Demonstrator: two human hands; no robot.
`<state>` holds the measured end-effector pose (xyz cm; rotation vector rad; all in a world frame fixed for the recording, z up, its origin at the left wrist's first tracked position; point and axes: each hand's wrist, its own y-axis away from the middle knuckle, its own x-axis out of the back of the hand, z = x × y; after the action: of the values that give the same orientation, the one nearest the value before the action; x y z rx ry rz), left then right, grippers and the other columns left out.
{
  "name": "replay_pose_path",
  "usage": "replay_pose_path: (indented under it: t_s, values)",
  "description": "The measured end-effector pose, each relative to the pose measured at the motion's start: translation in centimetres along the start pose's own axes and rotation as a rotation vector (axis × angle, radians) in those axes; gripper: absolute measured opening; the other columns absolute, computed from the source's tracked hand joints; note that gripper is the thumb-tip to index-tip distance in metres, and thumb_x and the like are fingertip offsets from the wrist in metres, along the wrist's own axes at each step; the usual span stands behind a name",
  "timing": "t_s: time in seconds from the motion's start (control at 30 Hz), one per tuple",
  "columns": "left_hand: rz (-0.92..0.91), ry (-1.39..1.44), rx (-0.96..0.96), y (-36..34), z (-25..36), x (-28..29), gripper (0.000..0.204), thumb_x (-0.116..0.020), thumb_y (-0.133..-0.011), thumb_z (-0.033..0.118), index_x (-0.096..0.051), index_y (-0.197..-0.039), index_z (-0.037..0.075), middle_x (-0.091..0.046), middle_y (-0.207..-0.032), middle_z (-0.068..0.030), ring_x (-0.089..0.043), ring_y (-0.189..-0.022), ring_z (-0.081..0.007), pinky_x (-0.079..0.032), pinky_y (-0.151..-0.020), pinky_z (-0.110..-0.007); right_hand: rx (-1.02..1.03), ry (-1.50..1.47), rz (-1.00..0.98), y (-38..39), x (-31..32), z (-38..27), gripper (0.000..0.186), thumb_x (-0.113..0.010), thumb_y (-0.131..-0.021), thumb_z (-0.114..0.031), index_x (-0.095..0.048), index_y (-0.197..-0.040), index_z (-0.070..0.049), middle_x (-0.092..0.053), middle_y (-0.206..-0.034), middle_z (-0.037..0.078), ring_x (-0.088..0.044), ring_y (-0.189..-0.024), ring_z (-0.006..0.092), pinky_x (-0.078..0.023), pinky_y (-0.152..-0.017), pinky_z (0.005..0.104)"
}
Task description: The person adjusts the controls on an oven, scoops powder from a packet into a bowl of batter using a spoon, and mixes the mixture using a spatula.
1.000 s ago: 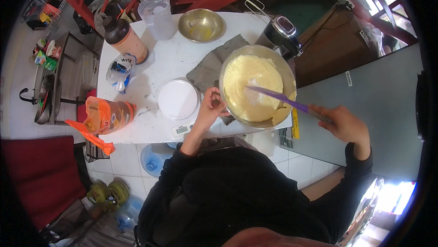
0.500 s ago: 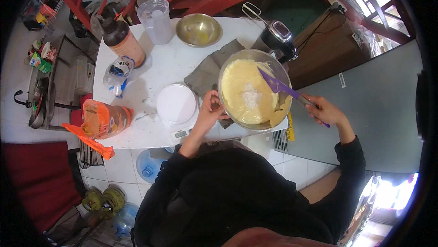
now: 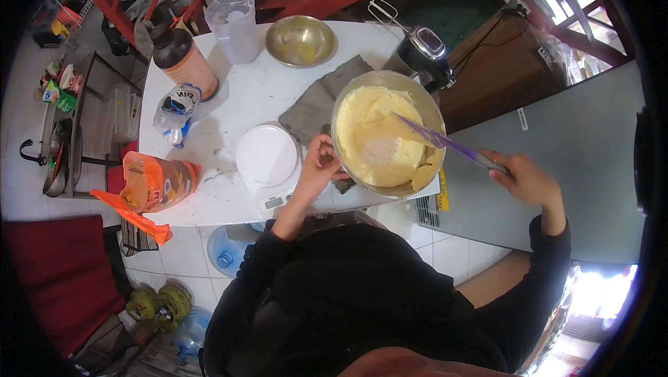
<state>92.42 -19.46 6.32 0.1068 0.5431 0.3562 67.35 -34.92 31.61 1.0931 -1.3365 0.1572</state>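
Note:
A large mixing bowl [image 3: 426, 89] stands at the right side of the table, holding pale yellow batter [image 3: 372, 102] with a patch of whitish powder [image 3: 381, 148] near its middle. My left hand [image 3: 320, 167] grips the bowl's near-left rim, fingers curled against it. The grey end of a purple spatula [image 3: 456, 146] is held in my right hand [image 3: 527, 178], out past the bowl's right side. The spatula's blade lies in the batter, its edge partly coated. Batter is smeared up the bowl's lower right inner wall.
Left of the bowl sit a white kitchen scale [image 3: 267, 155] and a grey cloth [image 3: 316, 102]. Behind are a small metal bowl [image 3: 300, 41], a plastic jug [image 3: 233, 29] and a black hand mixer [image 3: 424, 57]. A brown bottle [image 3: 184, 64] and an orange bag [image 3: 156, 182] stand left.
My right hand has moved right, drawing the spatula outward at a flatter angle. The powder patch looks smaller and less white. My left hand stays at the rim.

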Motion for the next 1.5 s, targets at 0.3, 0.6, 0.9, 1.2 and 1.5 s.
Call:
replay_pose_path:
  t_s: [0.3,0.6,0.9,1.2,1.5]
  values:
    - [0.006,-0.004,0.028,0.2,0.4,-0.2,0.033,-0.047,-0.080,-0.004,-0.031,-0.106,0.008,-0.047,-0.084,-0.0035,-0.054,-0.075,-0.0116,-0.054,-0.063,-0.029,-0.097,-0.422,-0.104,-3.6,-2.2,-0.8,0.036,-0.044,-0.086,-0.018,-0.043,-0.120,-0.006,-0.050,-0.055,0.006,-0.046,-0.037,0.0139,-0.040,-0.039,0.0256]
    - [0.034,0.007,0.004,0.6,0.5,-0.1,0.032,-0.052,-0.079,0.003,-0.035,-0.105,0.011,-0.051,-0.088,-0.0029,-0.055,-0.082,-0.0160,-0.053,-0.064,-0.031,0.281,0.038,-0.029,0.3,-0.8,-4.9,0.036,-0.051,-0.080,-0.011,-0.049,-0.115,-0.007,-0.056,-0.065,0.017,-0.052,-0.056,0.0288,-0.042,-0.056,0.0364]
    - [0.006,0.016,0.023,0.0,0.3,-0.1,0.033,-0.049,-0.079,-0.002,-0.033,-0.105,0.010,-0.048,-0.086,-0.0030,-0.055,-0.079,-0.0142,-0.054,-0.065,-0.030,-0.063,0.039,-0.019,0.2,2.6,-1.6,0.038,-0.051,-0.080,-0.011,-0.047,-0.116,-0.005,-0.057,-0.069,0.019,-0.055,-0.057,0.0274,-0.043,-0.056,0.0357]
    - [0.007,-0.021,0.012,0.2,-0.1,0.2,0.032,-0.050,-0.080,0.001,-0.034,-0.106,0.011,-0.050,-0.091,-0.0036,-0.057,-0.082,-0.0173,-0.054,-0.065,-0.031,-0.283,-0.278,-0.187,-2.0,-0.4,-2.6,0.036,-0.045,-0.084,-0.014,-0.044,-0.120,-0.007,-0.051,-0.053,0.015,-0.048,-0.045,0.0277,-0.041,-0.050,0.0335]
    - [0.017,-0.002,0.021,0.3,0.1,0.2,0.033,-0.051,-0.080,0.003,-0.033,-0.106,0.012,-0.051,-0.090,-0.0034,-0.057,-0.082,-0.0166,-0.054,-0.066,-0.030,0.117,-0.047,-0.075,0.1,2.4,-3.0,0.037,-0.053,-0.078,-0.010,-0.049,-0.115,-0.005,-0.058,-0.072,0.021,-0.054,-0.056,0.0306,-0.043,-0.057,0.0354]
